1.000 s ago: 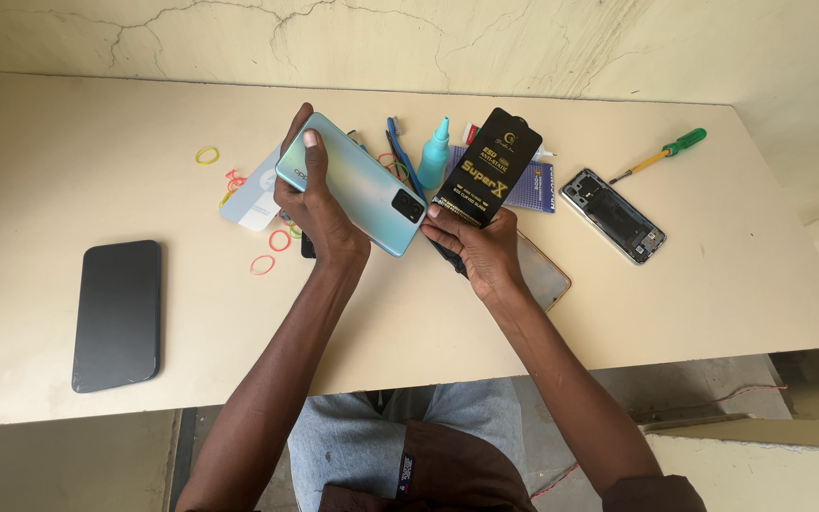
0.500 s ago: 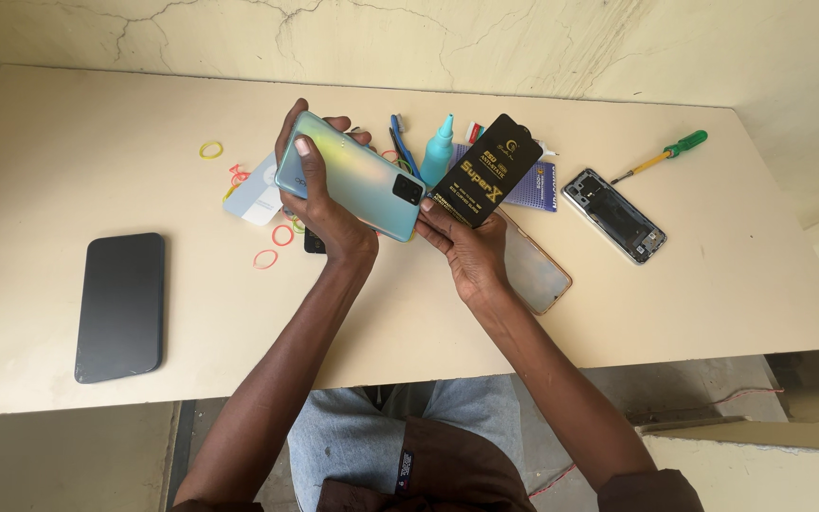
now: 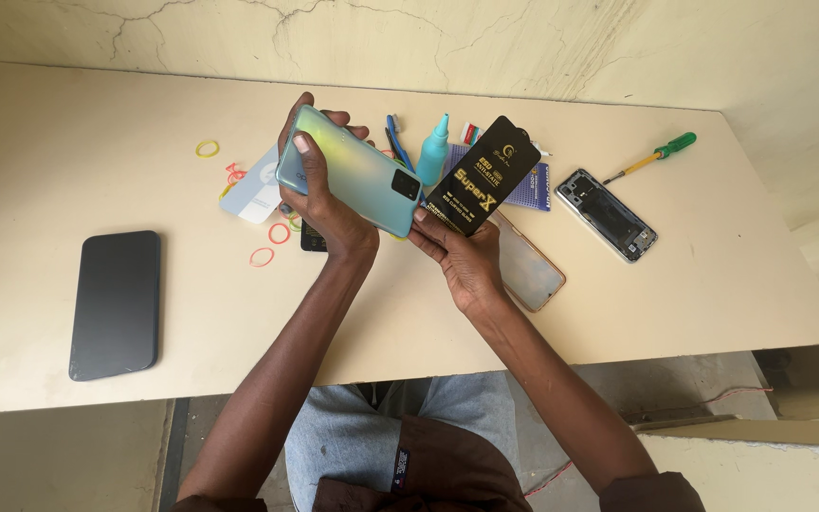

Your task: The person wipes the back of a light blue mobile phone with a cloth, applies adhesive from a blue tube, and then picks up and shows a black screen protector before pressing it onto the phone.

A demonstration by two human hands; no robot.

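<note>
Left hand (image 3: pixel 326 204) clamps your teal phone (image 3: pixel 357 171) back-up, right hand (image 3: pixel 462 251) pinches black packet (image 3: pixel 481 175) alongside, apparently for comparison.

Left hand (image 3: pixel 329 204) gripped a pale green phone (image 3: pixel 353 171), back up, above the table (image 3: pixel 732 284). Right hand (image 3: pixel 466 258) pinched a black packet (image 3: pixel 482 177) just right of that phone. Dark phone (image 3: pixel 116 303) lay far left of it.

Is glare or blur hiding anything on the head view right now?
Head view: even soft light, sharp throughout; a mild sheen on the teal phone in the left hand; black packet in the right hand reads clearly; faint shadows on the table.
</note>
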